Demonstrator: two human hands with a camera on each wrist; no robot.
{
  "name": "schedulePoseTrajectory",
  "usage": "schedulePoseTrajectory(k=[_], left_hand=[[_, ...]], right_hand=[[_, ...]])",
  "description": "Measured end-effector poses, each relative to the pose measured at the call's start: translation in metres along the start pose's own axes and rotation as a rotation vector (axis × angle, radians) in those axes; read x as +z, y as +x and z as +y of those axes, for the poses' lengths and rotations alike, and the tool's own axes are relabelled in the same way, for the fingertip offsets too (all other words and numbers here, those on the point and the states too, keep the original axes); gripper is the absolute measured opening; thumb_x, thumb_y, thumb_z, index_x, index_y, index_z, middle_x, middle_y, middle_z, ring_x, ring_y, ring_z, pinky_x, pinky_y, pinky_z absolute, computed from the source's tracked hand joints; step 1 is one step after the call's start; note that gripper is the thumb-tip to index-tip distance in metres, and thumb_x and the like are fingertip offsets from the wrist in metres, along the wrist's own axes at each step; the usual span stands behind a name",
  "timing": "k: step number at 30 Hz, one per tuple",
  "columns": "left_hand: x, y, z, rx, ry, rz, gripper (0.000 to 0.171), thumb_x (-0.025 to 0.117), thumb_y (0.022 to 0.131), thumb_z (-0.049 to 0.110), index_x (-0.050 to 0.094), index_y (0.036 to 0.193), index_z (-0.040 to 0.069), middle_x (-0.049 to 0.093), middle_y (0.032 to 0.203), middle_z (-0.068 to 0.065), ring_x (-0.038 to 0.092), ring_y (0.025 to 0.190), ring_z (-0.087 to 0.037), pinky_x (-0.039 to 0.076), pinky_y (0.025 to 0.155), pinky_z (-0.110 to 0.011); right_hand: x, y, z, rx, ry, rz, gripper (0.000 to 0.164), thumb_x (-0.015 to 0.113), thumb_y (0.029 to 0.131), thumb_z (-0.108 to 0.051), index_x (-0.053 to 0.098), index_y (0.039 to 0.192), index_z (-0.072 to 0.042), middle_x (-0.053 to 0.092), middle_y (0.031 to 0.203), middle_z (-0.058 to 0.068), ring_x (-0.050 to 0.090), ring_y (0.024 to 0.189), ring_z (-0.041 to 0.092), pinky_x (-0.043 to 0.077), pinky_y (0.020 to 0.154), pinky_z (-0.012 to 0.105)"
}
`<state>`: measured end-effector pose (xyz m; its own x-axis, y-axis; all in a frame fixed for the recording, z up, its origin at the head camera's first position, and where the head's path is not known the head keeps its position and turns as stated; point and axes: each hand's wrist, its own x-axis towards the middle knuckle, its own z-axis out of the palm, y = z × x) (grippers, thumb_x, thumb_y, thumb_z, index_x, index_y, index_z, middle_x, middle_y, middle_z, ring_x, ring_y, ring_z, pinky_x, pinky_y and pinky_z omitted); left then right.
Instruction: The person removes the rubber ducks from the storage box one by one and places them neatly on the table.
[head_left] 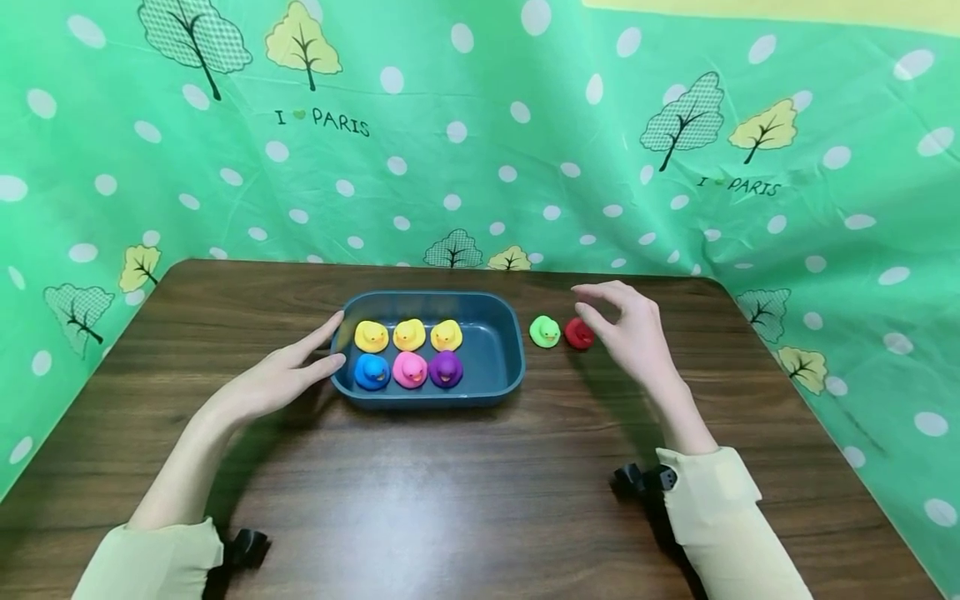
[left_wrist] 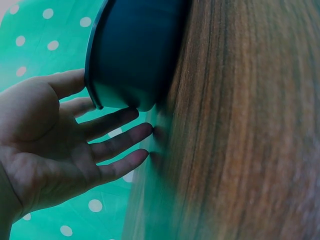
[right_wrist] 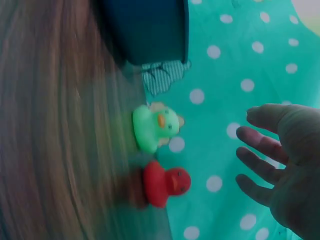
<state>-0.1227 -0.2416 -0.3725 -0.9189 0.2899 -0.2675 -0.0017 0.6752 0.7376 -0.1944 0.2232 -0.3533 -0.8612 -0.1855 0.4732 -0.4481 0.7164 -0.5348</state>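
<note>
A dark blue tray [head_left: 491, 392] holds two rows of rubber ducks at its left and middle. Three yellow ducks, among them the middle one [head_left: 408, 334], form the back row; a blue duck [head_left: 372, 372], a pink duck [head_left: 410, 369] and a purple duck [head_left: 446, 369] form the front row. My left hand [head_left: 281, 379] touches the tray's left end with extended fingers and thumb. Right of the tray, a green duck [head_left: 544, 332] and a red duck [right_wrist: 165, 184] sit on the table. Above the red duck hovers my right hand [head_left: 630, 329], fingers apart and holding nothing.
The brown wooden table [head_left: 450, 500] reaches back to a green dotted cloth [head_left: 480, 167] hung behind and along its sides. Each wrist carries a black strapped device, such as the right one [head_left: 643, 482].
</note>
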Motion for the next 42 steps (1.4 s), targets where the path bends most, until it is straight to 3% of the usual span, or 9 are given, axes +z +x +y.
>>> schedulePoseTrajectory(k=[11,19,27,42], left_hand=[[-0.001,0.001,0.000,0.020,0.001,-0.001,0.074,0.046,0.107,0.055,0.003,0.165,0.041,0.014,0.174,-0.014,0.015,0.158,-0.048,0.022,0.118,-0.076],[0.000,0.002,0.001,0.022,-0.013,0.000,0.074,0.046,0.106,0.055,0.004,0.165,0.041,0.017,0.173,-0.015,0.018,0.158,-0.047,0.023,0.119,-0.074],[0.000,0.001,0.002,0.009,-0.022,-0.003,0.075,0.047,0.106,0.055,0.003,0.165,0.041,0.017,0.173,-0.016,0.017,0.158,-0.048,0.023,0.119,-0.074],[0.001,0.000,0.001,-0.003,-0.014,-0.013,0.074,0.045,0.106,0.057,0.002,0.164,0.044,0.017,0.173,-0.016,0.015,0.158,-0.049,0.022,0.118,-0.076]], right_hand=[[0.023,0.003,-0.027,-0.073,0.037,-0.037,0.025,0.075,0.095,-0.014,0.078,0.120,-0.016,0.076,0.114,0.004,0.066,0.108,0.019,0.044,0.074,0.005],[0.033,0.006,-0.044,-0.132,0.051,-0.077,0.025,0.076,0.094,-0.012,0.078,0.119,-0.016,0.076,0.113,0.003,0.064,0.104,0.017,0.044,0.066,0.016],[0.043,0.008,-0.060,-0.167,0.060,-0.142,0.026,0.076,0.094,-0.013,0.077,0.119,-0.011,0.076,0.116,0.005,0.064,0.114,0.022,0.055,0.093,0.043],[0.070,0.008,-0.085,-0.231,0.053,-0.255,0.031,0.079,0.092,-0.018,0.076,0.122,-0.014,0.073,0.117,0.003,0.063,0.113,0.019,0.057,0.095,0.040]])
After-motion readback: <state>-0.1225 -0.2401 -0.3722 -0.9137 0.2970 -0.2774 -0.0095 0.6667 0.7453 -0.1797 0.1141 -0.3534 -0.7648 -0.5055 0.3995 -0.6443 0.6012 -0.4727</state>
